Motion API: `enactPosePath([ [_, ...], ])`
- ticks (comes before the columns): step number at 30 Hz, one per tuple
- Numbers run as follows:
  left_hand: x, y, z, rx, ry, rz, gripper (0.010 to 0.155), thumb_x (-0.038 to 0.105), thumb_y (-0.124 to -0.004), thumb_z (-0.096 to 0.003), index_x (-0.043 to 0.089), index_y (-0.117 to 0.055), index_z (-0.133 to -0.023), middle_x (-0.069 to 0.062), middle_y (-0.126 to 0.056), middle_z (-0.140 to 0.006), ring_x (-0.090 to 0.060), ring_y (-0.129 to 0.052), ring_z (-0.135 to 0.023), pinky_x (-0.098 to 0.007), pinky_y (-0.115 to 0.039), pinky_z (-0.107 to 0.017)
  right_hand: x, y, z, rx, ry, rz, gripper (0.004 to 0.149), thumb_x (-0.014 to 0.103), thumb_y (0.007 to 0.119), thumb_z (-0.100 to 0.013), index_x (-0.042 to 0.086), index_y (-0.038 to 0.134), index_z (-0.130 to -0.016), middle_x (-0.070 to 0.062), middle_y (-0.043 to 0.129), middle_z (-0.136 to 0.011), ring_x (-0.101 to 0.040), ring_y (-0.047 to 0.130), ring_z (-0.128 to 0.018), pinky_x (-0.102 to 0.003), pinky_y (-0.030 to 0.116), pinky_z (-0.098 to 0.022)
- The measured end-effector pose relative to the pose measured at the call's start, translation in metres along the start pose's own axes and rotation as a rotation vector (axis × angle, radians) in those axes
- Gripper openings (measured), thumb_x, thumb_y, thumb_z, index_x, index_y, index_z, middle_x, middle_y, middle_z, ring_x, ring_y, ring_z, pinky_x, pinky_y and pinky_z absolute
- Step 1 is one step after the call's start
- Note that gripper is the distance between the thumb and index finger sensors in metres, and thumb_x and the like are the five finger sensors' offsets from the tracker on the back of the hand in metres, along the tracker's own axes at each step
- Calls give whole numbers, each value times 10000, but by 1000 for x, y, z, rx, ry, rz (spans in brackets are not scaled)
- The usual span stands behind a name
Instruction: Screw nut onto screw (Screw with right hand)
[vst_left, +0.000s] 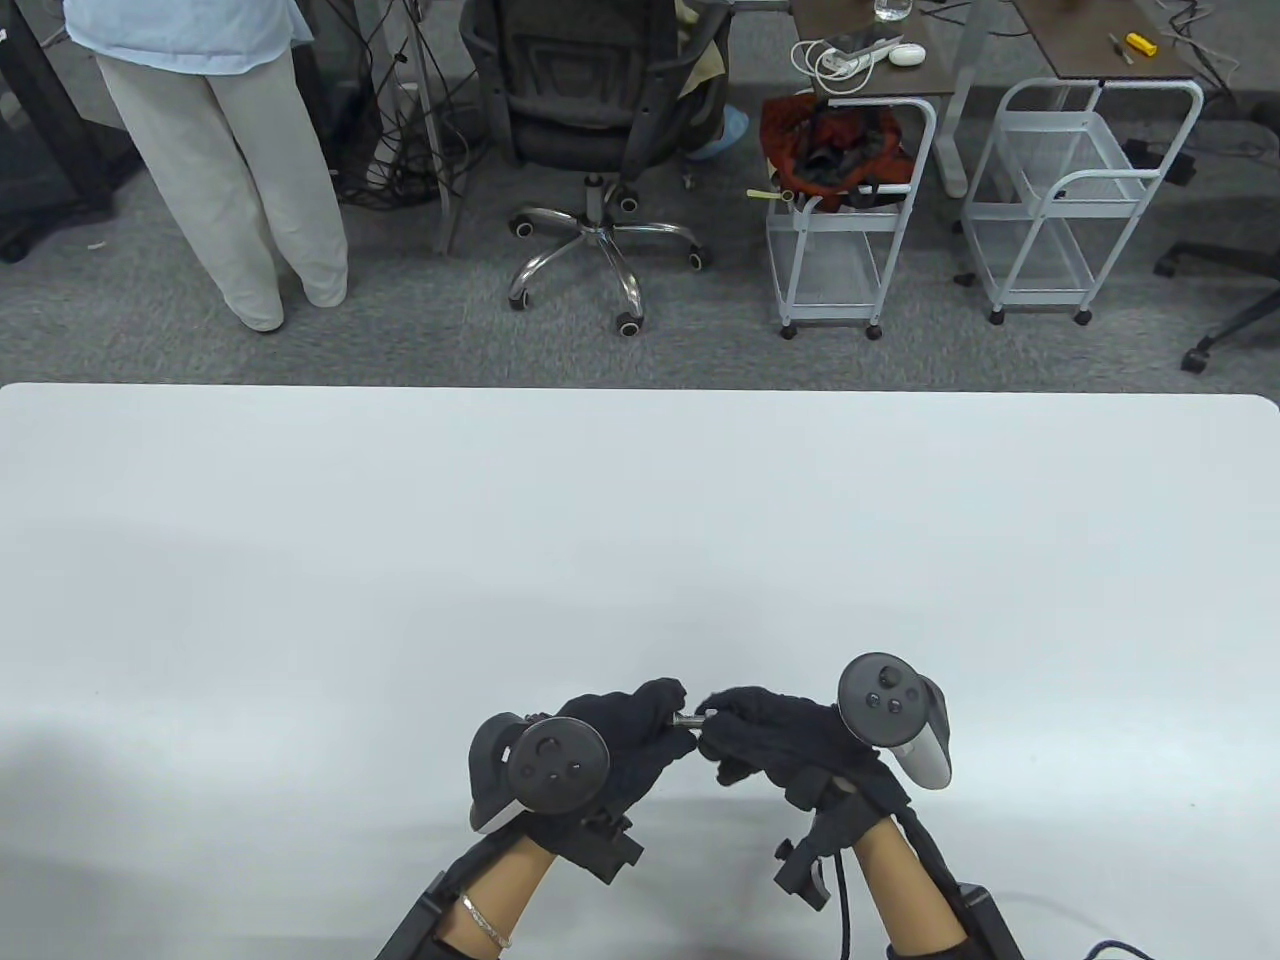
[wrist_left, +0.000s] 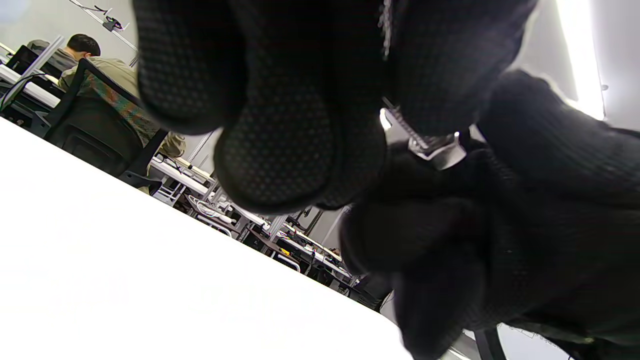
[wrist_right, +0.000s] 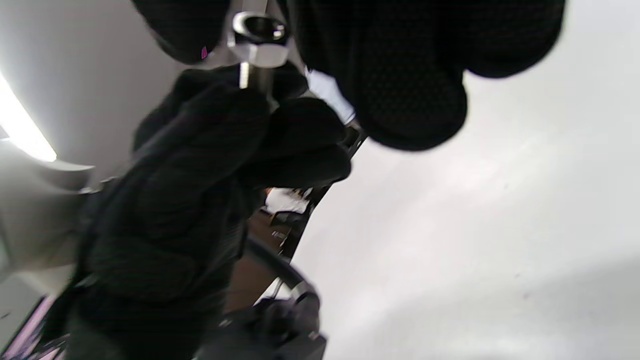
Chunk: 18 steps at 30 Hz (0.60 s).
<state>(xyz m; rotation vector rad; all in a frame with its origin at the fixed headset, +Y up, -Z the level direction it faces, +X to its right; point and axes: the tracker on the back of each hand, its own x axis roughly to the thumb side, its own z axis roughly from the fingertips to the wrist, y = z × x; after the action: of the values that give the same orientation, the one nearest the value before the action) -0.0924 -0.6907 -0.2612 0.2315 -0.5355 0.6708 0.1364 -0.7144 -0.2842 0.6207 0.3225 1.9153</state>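
Observation:
Both hands meet just above the white table (vst_left: 640, 520) near its front edge. My left hand (vst_left: 660, 718) grips a thin metal screw (vst_left: 689, 718) that lies level and points right. My right hand (vst_left: 722, 716) pinches a silver hex nut at the screw's tip. In the left wrist view the threaded screw (wrist_left: 398, 119) runs from my left fingers (wrist_left: 280, 155) into the nut (wrist_left: 440, 151). In the right wrist view the nut (wrist_right: 257, 42) sits between my right fingertips (wrist_right: 410, 95), with the screw's shaft (wrist_right: 245, 76) leading into the left glove. The screw's head is hidden.
The table holds nothing else in view. Beyond its far edge stand an office chair (vst_left: 590, 110), two white carts (vst_left: 850, 220) and a person (vst_left: 230, 150).

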Motion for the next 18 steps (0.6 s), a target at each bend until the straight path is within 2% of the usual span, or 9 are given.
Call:
enactPosePath([
  [2,-1,0,0,-3,2,16,480,412,-846,-438,98,-878,-799,1,-1136,-541,-118,-1133,-401,-326,-919,-414,1,0,0,-25,18,27,537,338,752,-565,-70,746,-914,-282,893,-749,-342,999,-536,-535,760,-434],
  [4,-2,0,0,-4,7,18,481,412,-846,-439,95,-877,-799,0,-1136,-541,-118,-1132,-402,-327,-919,-413,0,0,0,-61,39,62,505,390,689,-586,-42,863,-781,-229,982,-594,-293,1041,-383,-501,799,-357],
  [5,-2,0,0,-6,6,15,479,414,-843,-440,99,-877,-799,3,-1136,-543,-116,-1132,-405,-325,-920,-415,0,0,1,-49,45,56,509,393,670,-594,-41,871,-769,-230,984,-584,-295,1041,-370,-502,799,-351],
  [8,-2,0,-1,-10,5,24,481,414,-843,-441,98,-874,-802,4,-1135,-546,-117,-1132,-408,-326,-918,-418,2,1,0,-12,11,36,606,364,749,-568,-89,679,-965,-320,840,-807,-370,979,-578,-550,746,-452],
  [10,-2,-1,-1,-12,5,31,482,411,-843,-441,95,-874,-804,-1,-1135,-547,-121,-1131,-408,-329,-917,-418,2,1,-1,-11,-6,37,543,319,762,-559,-65,718,-941,-305,859,-793,-366,983,-576,-550,748,-454],
  [13,-2,-1,-1,-9,5,35,483,410,-841,-443,93,-872,-805,-2,-1134,-553,-123,-1131,-412,-330,-917,-420,2,0,1,-41,39,78,531,400,671,-593,-54,855,-795,-252,968,-624,-312,1036,-407,-512,792,-370],
  [14,-2,-1,-1,-11,4,34,483,412,-839,-444,94,-871,-807,-1,-1134,-553,-121,-1131,-414,-329,-917,-420,2,0,1,-36,28,72,538,402,671,-595,-60,848,-807,-264,961,-637,-321,1033,-421,-518,788,-376],
  [16,-2,-1,-1,-9,3,35,484,412,-839,-445,93,-871,-807,-2,-1133,-555,-120,-1131,-415,-330,-917,-421,4,2,1,-17,-3,41,600,367,736,-575,-92,691,-958,-334,837,-808,-377,980,-578,-555,746,-450],
  [18,-2,-1,-1,-9,1,33,485,412,-837,-446,92,-869,-808,-1,-1133,-556,-122,-1132,-415,-330,-916,-422,6,2,-1,-19,-10,50,553,315,755,-564,-76,701,-950,-325,837,-811,-375,974,-590,-558,740,-457],
])
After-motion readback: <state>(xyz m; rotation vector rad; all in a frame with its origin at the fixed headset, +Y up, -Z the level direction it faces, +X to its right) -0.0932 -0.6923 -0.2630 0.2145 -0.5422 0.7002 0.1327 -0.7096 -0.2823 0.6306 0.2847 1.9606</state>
